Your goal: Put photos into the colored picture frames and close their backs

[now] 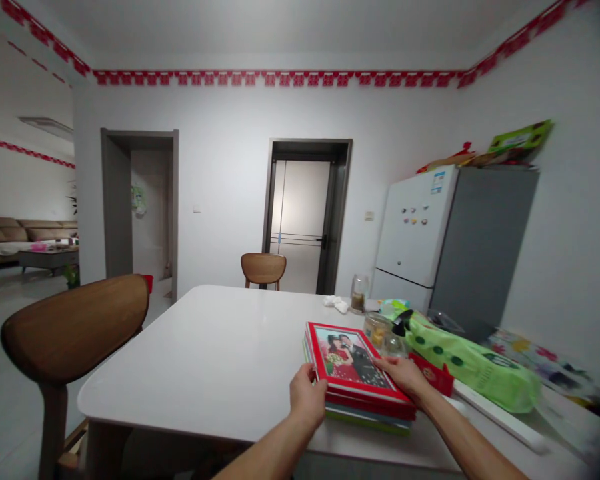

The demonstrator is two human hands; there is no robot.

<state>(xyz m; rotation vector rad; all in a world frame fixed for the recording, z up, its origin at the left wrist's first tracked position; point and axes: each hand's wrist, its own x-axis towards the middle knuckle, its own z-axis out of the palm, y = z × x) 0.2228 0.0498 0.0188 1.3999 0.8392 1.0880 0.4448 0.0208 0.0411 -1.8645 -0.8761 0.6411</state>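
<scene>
Left hand point(307, 398) is curled around the near left edge of a red picture frame point(333, 327), with the fingers hidden behind it, and the right hand point(403, 377) is laid over the frame's right edge, though whether a firm grip is taken there cannot be told. In the head view, the frame is seen lying flat on a stack of albums point(370, 417), directly ahead and between both hands, with its long axis running forward and tilted a little left; the left hand is placed slightly nearer the body. The stack is set near the edge of a white table point(145, 390). A red envelope point(433, 373) is seen just beside the right hand, and a green plastic package point(473, 360) lies beyond it. Two glass jars point(377, 328) are grouped just past the frame, and a white refrigerator point(415, 227) stands behind the table.
</scene>
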